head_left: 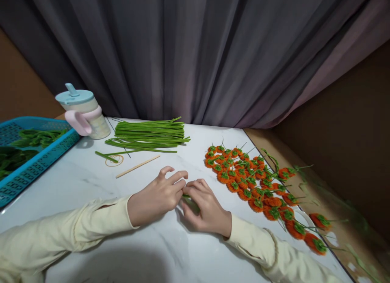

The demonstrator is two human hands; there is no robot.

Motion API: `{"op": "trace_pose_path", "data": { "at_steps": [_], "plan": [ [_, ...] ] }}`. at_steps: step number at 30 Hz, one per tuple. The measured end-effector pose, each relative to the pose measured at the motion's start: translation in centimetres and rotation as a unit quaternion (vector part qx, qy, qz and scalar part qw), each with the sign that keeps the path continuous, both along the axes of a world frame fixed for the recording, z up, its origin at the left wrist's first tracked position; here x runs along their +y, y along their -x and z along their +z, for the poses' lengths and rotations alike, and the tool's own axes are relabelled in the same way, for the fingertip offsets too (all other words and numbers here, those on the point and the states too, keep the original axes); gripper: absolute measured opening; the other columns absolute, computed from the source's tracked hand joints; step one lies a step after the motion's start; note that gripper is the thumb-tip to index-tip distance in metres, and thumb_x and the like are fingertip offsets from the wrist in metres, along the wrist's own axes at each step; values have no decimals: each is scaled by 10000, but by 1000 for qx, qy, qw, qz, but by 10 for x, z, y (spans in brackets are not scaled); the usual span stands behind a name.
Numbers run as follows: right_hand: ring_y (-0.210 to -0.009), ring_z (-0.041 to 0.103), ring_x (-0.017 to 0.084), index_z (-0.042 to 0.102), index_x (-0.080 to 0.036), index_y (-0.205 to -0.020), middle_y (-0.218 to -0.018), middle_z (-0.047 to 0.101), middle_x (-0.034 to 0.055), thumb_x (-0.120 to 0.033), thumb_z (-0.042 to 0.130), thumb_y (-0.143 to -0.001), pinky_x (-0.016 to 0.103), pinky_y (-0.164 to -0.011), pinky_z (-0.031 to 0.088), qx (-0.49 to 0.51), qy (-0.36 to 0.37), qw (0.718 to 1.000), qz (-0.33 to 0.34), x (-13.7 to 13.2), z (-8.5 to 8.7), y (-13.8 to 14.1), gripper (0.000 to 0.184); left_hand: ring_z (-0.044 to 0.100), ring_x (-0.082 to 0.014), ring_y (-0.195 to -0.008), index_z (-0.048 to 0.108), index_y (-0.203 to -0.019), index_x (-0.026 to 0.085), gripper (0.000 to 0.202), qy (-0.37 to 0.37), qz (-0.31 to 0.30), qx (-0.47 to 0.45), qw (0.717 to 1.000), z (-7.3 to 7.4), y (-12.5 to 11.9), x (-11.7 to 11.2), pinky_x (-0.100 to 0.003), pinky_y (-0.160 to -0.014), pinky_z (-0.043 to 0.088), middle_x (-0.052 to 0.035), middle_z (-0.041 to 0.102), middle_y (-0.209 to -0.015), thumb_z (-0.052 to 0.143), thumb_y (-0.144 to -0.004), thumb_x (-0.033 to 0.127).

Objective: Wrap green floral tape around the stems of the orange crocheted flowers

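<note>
Both hands meet at the middle of the white marble table (pixel 91 185). My left hand (pixel 158 197) and my right hand (pixel 204 206) have their fingers curled and pinched together on a small green pipe-cleaner piece (pixel 186 197), mostly hidden between the fingertips. Both arms wear cream sleeves. A bundle of long green pipe cleaners (pixel 149 137) lies farther back. To the right lies a pile of several orange pipe-cleaner fruits with green tops (pixel 250 181).
A blue mesh basket (pixel 39 153) with green pieces stands at the left edge. A cup with a blue lid and pink handle (pixel 83 112) sits behind it. A thin wooden stick (pixel 137 166) and a rubber band (pixel 114 160) lie near the bundle. A dark curtain hangs behind.
</note>
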State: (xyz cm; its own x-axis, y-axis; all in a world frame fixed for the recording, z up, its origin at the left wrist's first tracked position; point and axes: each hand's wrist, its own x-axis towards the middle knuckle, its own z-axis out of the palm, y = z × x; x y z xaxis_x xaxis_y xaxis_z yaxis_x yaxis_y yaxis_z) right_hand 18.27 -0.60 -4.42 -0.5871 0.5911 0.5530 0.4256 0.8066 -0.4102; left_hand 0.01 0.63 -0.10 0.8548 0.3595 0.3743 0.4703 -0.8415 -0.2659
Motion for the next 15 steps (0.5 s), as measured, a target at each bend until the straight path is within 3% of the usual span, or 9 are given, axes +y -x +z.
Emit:
{"op": "trace_pose_path", "data": {
  "at_steps": [4,8,15],
  "plan": [
    [-757,524,186,496,-162,-952,-809,607,61,-324,526,-881,341,-716,403,7,32,999,11,3,-4,0,179,491,-245,-1070,575,-719,124,155,8,-3,-3,1000,1,0,0,-417,-893,239,-46,622,-783,535,-864,89],
    [-665,496,147,474,-166,-899,-742,589,36,-265,414,-960,301,-713,418,26,34,999,34,7,-10,-1,130,508,-243,-1038,559,-707,121,194,41,-8,-26,999,0,-1,1,-416,-874,235,-39,608,-741,532,-897,147],
    [-669,522,136,514,-143,-901,-724,607,38,-203,423,-959,303,-720,386,-10,-46,997,53,8,-8,-3,124,485,-243,-1041,553,-684,136,177,139,-23,-8,990,8,3,5,-405,-840,219,-28,599,-749,576,-859,136]
  ]
}}
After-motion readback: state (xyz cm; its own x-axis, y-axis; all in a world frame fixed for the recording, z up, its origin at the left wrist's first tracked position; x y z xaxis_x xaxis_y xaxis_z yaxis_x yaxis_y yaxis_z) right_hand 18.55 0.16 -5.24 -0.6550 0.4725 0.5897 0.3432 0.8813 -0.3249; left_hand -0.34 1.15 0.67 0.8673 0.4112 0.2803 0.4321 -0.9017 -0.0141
